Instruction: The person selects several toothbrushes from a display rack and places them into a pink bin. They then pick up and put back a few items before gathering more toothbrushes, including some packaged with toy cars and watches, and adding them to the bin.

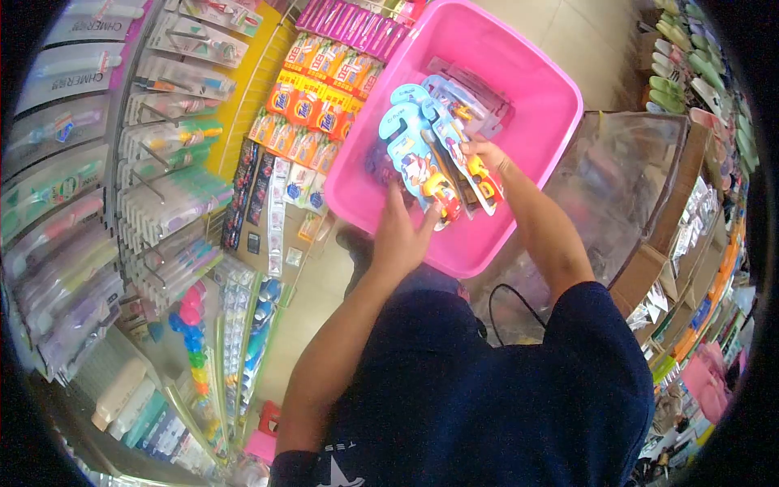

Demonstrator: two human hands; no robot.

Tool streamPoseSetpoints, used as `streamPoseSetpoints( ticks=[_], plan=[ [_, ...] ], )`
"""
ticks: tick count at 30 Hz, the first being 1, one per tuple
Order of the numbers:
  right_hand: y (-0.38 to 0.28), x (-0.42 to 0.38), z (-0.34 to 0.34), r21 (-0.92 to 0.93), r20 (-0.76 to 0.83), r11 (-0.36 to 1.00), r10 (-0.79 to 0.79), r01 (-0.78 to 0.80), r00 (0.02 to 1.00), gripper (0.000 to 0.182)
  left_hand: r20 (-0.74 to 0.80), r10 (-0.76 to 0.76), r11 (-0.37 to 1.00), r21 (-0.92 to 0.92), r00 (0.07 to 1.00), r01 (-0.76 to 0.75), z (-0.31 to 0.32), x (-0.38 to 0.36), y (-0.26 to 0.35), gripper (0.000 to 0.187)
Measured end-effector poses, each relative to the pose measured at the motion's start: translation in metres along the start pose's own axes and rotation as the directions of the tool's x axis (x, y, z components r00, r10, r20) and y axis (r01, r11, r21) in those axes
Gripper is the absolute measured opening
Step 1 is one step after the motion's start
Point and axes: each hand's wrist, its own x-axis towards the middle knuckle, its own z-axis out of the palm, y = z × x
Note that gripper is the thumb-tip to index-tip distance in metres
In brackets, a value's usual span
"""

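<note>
A pink plastic bin (535,97) sits in front of me, with more packaged goods lying inside it. My left hand (402,235) and my right hand (484,154) together hold a fan of blue-carded toothbrush packs (434,150) over the bin's near side. The left hand grips the packs from below, at their lower ends. From the right side, the right hand's fingers pinch the upper packs. The packs carry red and yellow cartoon figures.
A shop rack on the left holds hanging toothbrush packs (162,187), with orange soap packets (316,105) beyond. A clear plastic bag (625,170) over a cardboard box (649,268) stands under the bin. Shelves of goods (706,268) run along the right.
</note>
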Motion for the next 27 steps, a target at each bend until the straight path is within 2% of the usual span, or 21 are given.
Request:
streamPoseSetpoints(
  ticks=[1, 3, 4, 6, 8, 9, 12, 13, 16, 18, 20, 23, 25, 26, 27],
  plan=[
    [-0.015, -0.008, 0.025, -0.112, -0.062, 0.992, -0.061, 0.054, 0.996, 0.058, 0.005, -0.002, 0.999, 0.049, 1.0, 0.002, 0.006, 0.004, -0.009, 0.084],
    [-0.018, -0.003, 0.009, -0.121, -0.049, 0.992, 0.027, -0.033, 0.998, 0.055, 0.011, -0.011, 0.991, 0.135, 1.0, 0.01, 0.024, 0.017, -0.032, 0.083],
    [-0.023, 0.0, -0.003, -0.13, -0.046, 0.989, 0.07, -0.075, 0.996, 0.053, 0.036, -0.044, 0.993, 0.112, 0.998, 0.039, 0.027, 0.021, -0.035, 0.083],
    [-0.019, -0.003, -0.029, -0.019, -0.118, 0.991, 0.131, -0.134, 0.984, 0.05, 0.104, -0.104, 0.992, 0.077, 0.989, 0.096, 0.028, 0.024, -0.041, 0.084],
    [-0.01, -0.013, -0.038, 0.127, -0.221, 0.983, 0.161, -0.135, 0.962, 0.049, 0.089, -0.094, 0.994, 0.068, 0.992, 0.089, 0.022, 0.018, -0.045, 0.075],
    [-0.007, -0.014, -0.043, 0.165, -0.161, 0.981, 0.131, -0.104, 0.978, 0.05, 0.076, -0.062, 0.995, 0.078, 0.995, 0.056, 0.017, 0.012, -0.048, 0.071],
    [-0.026, -0.033, -0.026, -0.021, -0.221, 0.998, 0.047, -0.053, 0.974, 0.052, 0.088, 0.007, 0.982, 0.185, 0.996, -0.023, -0.009, -0.013, -0.059, 0.055],
    [-0.033, -0.03, -0.032, 0.036, -0.211, 0.99, 0.139, -0.134, 0.968, 0.064, 0.103, 0.029, 0.972, 0.23, 0.994, -0.052, -0.018, -0.022, -0.062, 0.049],
    [-0.054, -0.005, -0.046, -0.361, -0.02, 0.916, 0.18, -0.175, 0.983, 0.071, 0.046, -0.089, 0.995, 0.054, 0.995, 0.087, -0.04, -0.054, -0.064, 0.041],
    [-0.075, 0.009, -0.019, -0.722, -0.125, 0.6, 0.378, -0.345, 0.918, 0.077, -0.009, -0.131, 0.99, 0.056, 0.991, 0.131, -0.052, -0.072, -0.074, 0.04],
    [-0.074, 0.033, 0.003, -0.862, -0.088, 0.329, 0.651, -0.385, 0.754, 0.076, -0.058, -0.209, 0.977, 0.023, 0.976, 0.21, -0.058, -0.087, -0.082, 0.038],
    [-0.038, 0.065, 0.002, -0.881, -0.021, 0.287, 0.77, -0.376, 0.637, 0.075, -0.099, -0.378, 0.925, -0.068, 0.92, 0.373, -0.063, -0.108, -0.093, 0.036],
    [-0.01, 0.093, -0.008, -0.988, -0.137, -0.064, 0.77, -0.138, 0.624, 0.075, -0.117, -0.43, 0.902, -0.093, 0.895, 0.421, -0.064, -0.117, -0.094, 0.036],
    [0.0, 0.102, -0.009, -0.971, -0.191, -0.239, 0.753, -0.009, 0.63, 0.075, -0.124, -0.455, 0.889, -0.106, 0.882, 0.445, -0.064, -0.121, -0.095, 0.036],
    [0.005, 0.107, -0.013, -0.96, -0.183, -0.276, 0.73, 0.04, 0.658, 0.074, -0.126, -0.469, 0.882, -0.127, 0.874, 0.454, -0.064, -0.125, -0.096, 0.036]
  ],
)
